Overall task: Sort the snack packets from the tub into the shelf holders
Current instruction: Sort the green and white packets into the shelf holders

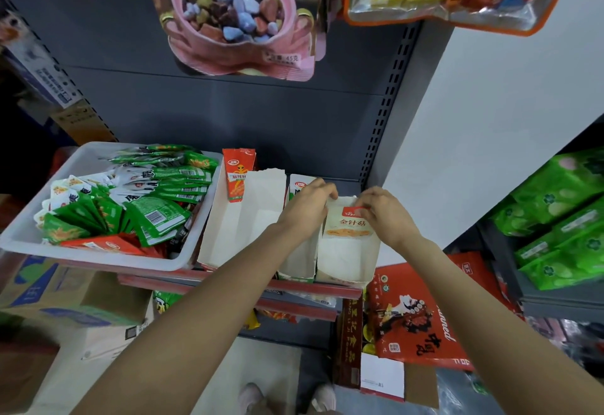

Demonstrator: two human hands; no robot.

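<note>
Head view: both hands, left (309, 200) and right (380, 208), pinching top corners of pale packet (348, 226), standing in rightmost holder (346, 264) on shelf. Tub (108, 259) at left, full. Likely risk: packet slumping forward if released crooked, or thin holder tipping.

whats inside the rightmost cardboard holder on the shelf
One cream packet stands upright at the back of the holder, pinched at its top by the left hand and right hand. Anything behind the packet is hidden.

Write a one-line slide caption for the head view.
Both hands, left hand and right hand, seat a cream packet in the rightmost holder beside the tub.
</note>
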